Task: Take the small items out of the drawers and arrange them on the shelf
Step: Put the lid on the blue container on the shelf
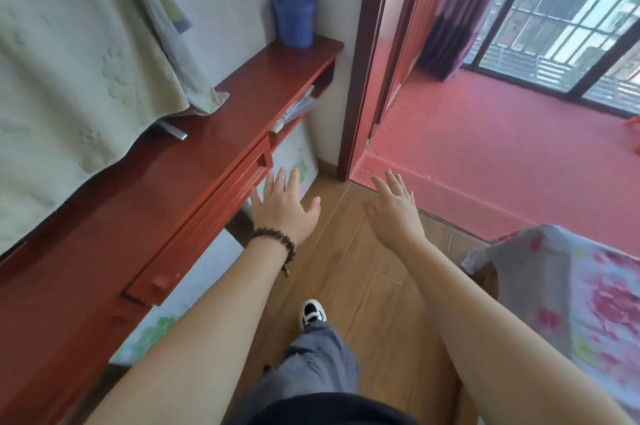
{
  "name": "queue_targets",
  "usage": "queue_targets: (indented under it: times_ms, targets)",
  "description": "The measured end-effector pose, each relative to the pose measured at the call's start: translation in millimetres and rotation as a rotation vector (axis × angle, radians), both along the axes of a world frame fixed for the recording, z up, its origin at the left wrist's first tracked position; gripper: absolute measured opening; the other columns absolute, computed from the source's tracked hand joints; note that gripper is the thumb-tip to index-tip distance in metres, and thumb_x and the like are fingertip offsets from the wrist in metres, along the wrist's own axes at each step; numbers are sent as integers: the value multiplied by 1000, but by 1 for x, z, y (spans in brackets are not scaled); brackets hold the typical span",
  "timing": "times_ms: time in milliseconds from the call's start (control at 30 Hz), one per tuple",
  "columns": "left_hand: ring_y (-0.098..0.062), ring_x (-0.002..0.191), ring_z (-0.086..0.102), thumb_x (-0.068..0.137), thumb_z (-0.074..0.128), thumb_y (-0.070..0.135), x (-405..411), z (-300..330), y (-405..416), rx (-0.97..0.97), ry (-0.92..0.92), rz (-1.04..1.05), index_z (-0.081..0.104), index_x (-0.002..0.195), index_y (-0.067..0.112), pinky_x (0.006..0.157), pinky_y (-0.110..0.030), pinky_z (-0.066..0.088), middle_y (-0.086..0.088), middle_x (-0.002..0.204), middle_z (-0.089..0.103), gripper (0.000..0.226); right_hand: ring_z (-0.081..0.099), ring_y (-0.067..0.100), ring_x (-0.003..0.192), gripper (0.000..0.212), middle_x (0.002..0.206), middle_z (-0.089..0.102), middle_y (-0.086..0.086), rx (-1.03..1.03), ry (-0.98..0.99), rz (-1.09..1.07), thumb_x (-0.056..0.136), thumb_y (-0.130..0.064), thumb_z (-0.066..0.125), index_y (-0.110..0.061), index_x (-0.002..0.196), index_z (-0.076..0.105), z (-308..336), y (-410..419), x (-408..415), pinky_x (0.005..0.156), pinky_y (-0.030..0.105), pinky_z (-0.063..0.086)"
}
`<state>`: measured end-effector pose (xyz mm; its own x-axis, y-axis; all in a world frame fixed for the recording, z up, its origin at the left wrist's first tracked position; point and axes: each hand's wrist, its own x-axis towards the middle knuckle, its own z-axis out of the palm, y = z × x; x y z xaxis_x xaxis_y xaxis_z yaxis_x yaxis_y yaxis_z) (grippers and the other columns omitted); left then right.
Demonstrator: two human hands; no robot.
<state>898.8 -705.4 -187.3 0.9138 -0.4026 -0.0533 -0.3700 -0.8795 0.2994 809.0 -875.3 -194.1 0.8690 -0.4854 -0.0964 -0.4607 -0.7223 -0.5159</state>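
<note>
A red table (145,189) runs along the left, its drawer (207,217) just left of the left hand (284,210), closed. That hand is flat, fingers spread, empty, a bead bracelet (277,241) at the wrist. The right hand (394,210), beside it, is likewise spread and empty over the floor (346,269).

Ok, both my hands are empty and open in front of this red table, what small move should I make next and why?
Probably move your left hand to the knob on the drawer just ahead of it and pull. Both drawers look shut, your right hand also holds nothing, and no small items are out yet, so a drawer has to open first.
</note>
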Motion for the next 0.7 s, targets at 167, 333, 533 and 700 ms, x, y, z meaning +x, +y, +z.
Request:
queue_targets:
  times_ms: [167, 333, 533, 700]
  targets:
    - [-23, 147, 10, 91, 43, 48, 120, 14, -47, -55, -31, 38, 22, 149, 19, 116, -54, 11, -6, 158, 21, 68, -2, 19, 149, 56, 161, 8, 3, -24, -8, 45, 98, -35, 42, -22, 149, 25, 21, -57, 130, 121, 44, 4]
    - [-23, 147, 11, 91, 44, 47, 210, 27, -85, -81, -43, 67, 22, 149, 18, 116, -54, 12, -7, 157, 23, 68, 1, 20, 149, 56, 161, 10, 4, -36, -39, 65, 98, -33, 44, -21, 149, 27, 31, -95, 222, 121, 45, 6]
    - [-22, 147, 10, 91, 45, 47, 291, 22, -124, -115, -24, 121, 23, 149, 19, 117, -53, 11, -7, 157, 23, 67, 0, 20, 149, 56, 161, 10, 4, -17, -42, 85, 98, -35, 44, -21, 149, 26, 30, -142, 310, 121, 45, 9]
    - [-21, 147, 10, 91, 45, 46, 358, 16, -165, -141, -19, 185, 24, 149, 20, 117, -51, 10, -6, 157, 23, 67, 2, 22, 149, 56, 160, 10, 6, -11, -83, 140, 97, -28, 46, -18, 149, 27, 29, -185, 394, 120, 43, 10]
